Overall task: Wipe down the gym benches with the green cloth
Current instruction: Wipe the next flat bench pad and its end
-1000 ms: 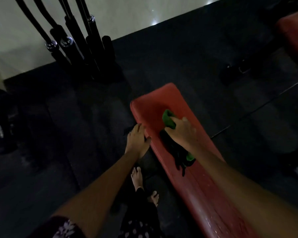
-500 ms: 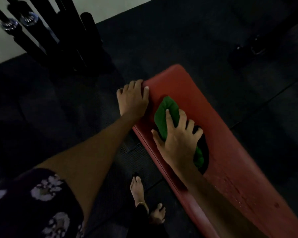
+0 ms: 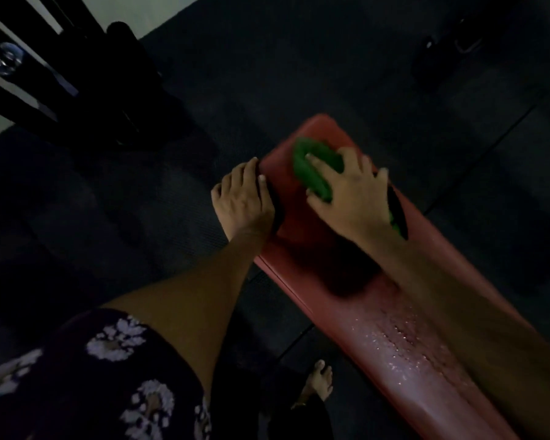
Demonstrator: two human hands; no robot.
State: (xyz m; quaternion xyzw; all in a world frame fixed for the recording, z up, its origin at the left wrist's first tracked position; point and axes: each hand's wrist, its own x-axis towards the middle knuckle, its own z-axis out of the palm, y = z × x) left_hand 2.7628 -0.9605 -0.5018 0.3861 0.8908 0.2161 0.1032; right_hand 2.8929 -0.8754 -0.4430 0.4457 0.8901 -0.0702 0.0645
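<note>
A long red padded bench (image 3: 356, 312) runs from the centre to the lower right, with wet droplets on its near part. My right hand (image 3: 351, 198) presses the green cloth (image 3: 311, 169) flat against the bench's far end, fingers spread over it. A bit of the cloth also shows at my wrist. My left hand (image 3: 243, 198) rests on the bench's left edge near that end, fingers curled over the side. The scene is dim and slightly blurred.
A rack of black barbells (image 3: 45, 74) stands at the upper left on the dark rubber floor (image 3: 267, 74). A dark object (image 3: 438, 58) lies at the upper right. My bare foot (image 3: 319, 379) stands beside the bench below.
My right hand has pushed the cloth further toward the bench's far end. My left hand stays on the left edge. The view has moved closer.
</note>
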